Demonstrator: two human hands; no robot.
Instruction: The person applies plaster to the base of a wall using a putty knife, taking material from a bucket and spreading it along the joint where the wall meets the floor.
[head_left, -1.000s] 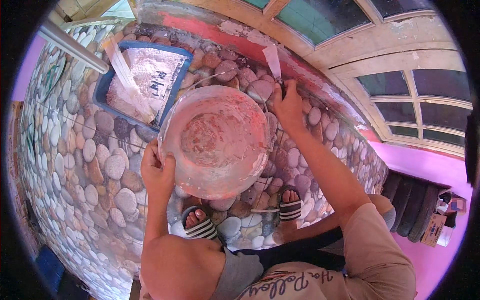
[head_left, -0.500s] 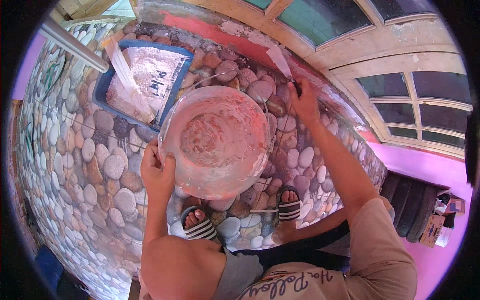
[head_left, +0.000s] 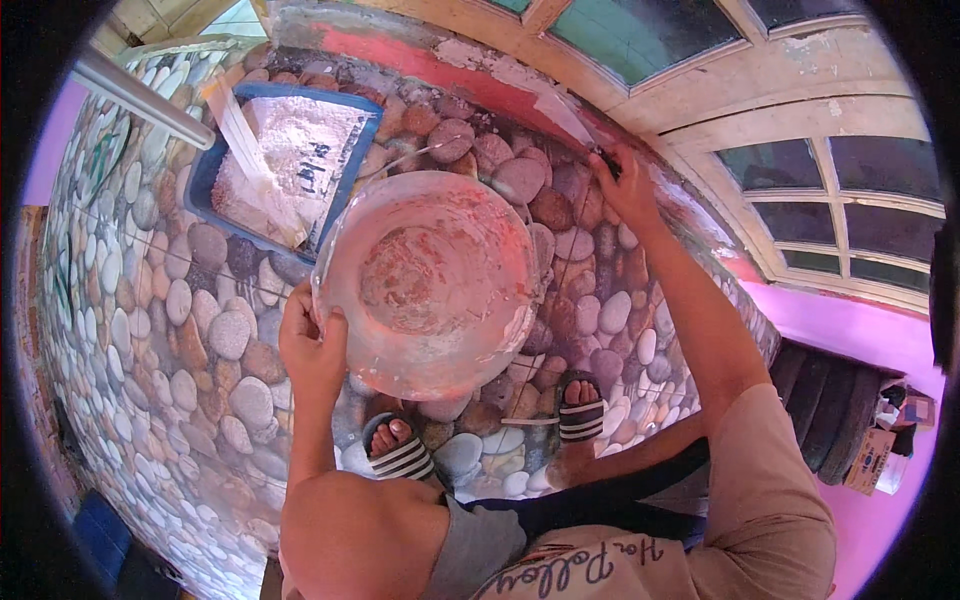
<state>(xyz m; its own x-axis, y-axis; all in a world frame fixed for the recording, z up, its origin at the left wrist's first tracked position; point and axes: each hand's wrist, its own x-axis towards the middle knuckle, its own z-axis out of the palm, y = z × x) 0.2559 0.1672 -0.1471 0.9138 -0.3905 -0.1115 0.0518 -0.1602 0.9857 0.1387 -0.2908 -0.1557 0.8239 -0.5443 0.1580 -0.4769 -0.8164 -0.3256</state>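
Observation:
My right hand (head_left: pixel 628 190) grips the dark handle of a putty knife (head_left: pixel 570 120). Its pale blade lies at the low wall strip (head_left: pixel 420 62), where red paint and whitish patches show. My left hand (head_left: pixel 315 335) pinches the near-left rim of a round bucket (head_left: pixel 490 250), thumb over the edge. The bucket has a thin wire handle, and pinkish-white residue smears its inside. Behind it to the left sits a blue tray (head_left: pixel 197 185) of pale pinkish powder (head_left: pixel 285 115), with a white flat strip (head_left: pixel 250 155) lying slanted across it.
Pebble-patterned flooring (head_left: pixel 230 335) spreads around my striped sandals (head_left: pixel 400 460). A metal pole (head_left: pixel 145 100) juts in at upper left. Wooden-framed glass panels (head_left: pixel 800 130) stand along the right. Dark tyre-like shapes (head_left: pixel 830 410) and a cardboard box (head_left: pixel 868 460) sit at far right.
My right hand has shifted slightly right and away from me, bringing the putty knife's blade against the wall strip. My left hand and the bucket have barely moved.

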